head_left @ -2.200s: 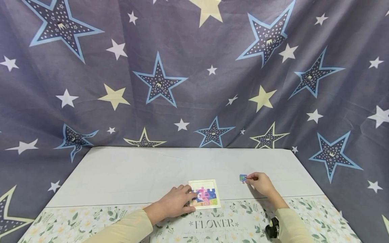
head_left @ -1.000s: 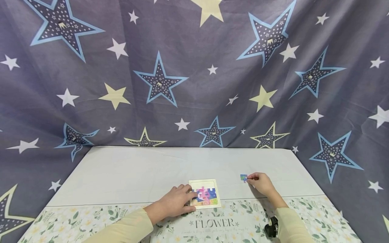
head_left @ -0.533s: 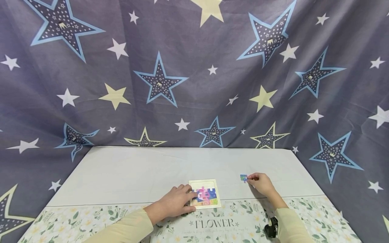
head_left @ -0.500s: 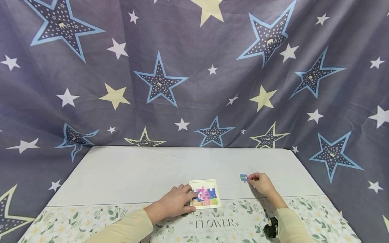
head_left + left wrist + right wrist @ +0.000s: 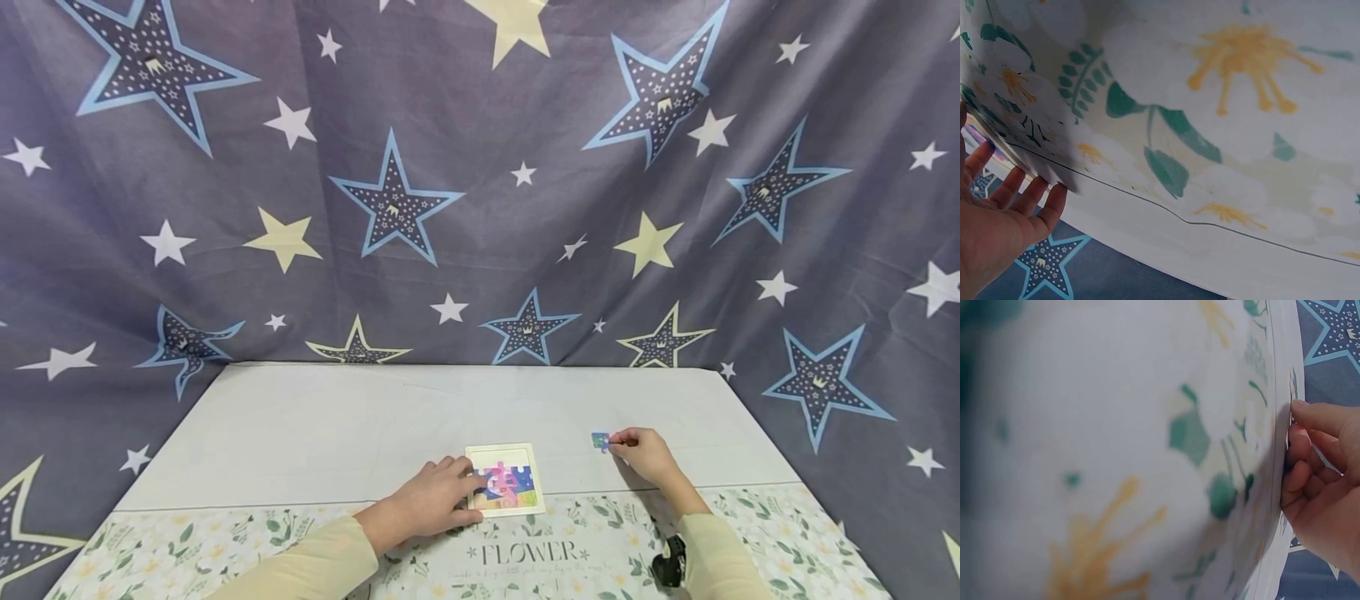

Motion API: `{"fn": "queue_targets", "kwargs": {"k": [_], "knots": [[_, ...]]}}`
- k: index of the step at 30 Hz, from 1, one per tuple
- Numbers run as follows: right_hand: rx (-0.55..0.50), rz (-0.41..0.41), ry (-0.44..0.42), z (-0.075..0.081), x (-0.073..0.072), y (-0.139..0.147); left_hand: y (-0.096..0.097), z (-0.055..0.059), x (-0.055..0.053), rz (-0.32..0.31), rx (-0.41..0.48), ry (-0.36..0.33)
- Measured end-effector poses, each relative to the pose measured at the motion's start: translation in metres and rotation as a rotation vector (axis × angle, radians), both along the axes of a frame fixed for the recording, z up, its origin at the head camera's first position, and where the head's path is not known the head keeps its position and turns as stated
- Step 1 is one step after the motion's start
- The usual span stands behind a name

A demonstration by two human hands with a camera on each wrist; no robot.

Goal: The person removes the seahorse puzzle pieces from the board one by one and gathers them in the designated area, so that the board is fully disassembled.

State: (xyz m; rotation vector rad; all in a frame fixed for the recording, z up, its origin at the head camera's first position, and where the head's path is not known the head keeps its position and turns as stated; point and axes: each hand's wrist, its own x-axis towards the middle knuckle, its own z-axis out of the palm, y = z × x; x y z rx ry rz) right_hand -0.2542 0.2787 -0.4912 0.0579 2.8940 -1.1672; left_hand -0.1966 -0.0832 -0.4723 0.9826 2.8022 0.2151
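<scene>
A square puzzle tray (image 5: pixel 537 477) with a pale rim lies on the table in the head view. Joined pieces with a pink figure (image 5: pixel 504 483) on blue fill its lower part, and bare pale backing shows along the top. My left hand (image 5: pixel 435 497) rests at the tray's left side, one finger reaching over the picture and the thumb by the lower left corner. To the right, my right hand (image 5: pixel 645 452) pinches a small blue and green puzzle piece (image 5: pixel 600 441) between thumb and finger. In the right wrist view that piece (image 5: pixel 1293 381) shows only as a thin edge at the fingertips.
White tabletop (image 5: pixel 360 425) stretches behind both hands. A floral cloth printed FLOWER (image 5: pixel 528 552) covers the front. A dark star-patterned curtain (image 5: pixel 480 275) hangs around the back and sides. A black device (image 5: pixel 670 562) sits at the right wrist.
Both hands and the tray stay almost in place. Compared with the oldest frame, the puzzle piece in my right hand sits at a slightly different angle.
</scene>
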Motion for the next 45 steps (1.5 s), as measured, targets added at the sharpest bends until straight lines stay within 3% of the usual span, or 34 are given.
{"fn": "queue_targets", "kwargs": {"k": [45], "knots": [[-0.046, 0.026, -0.043, 0.0058, 0.0024, 0.0007, -0.0010, 0.0004, -0.0016, 0.001, 0.014, 0.014]]}}
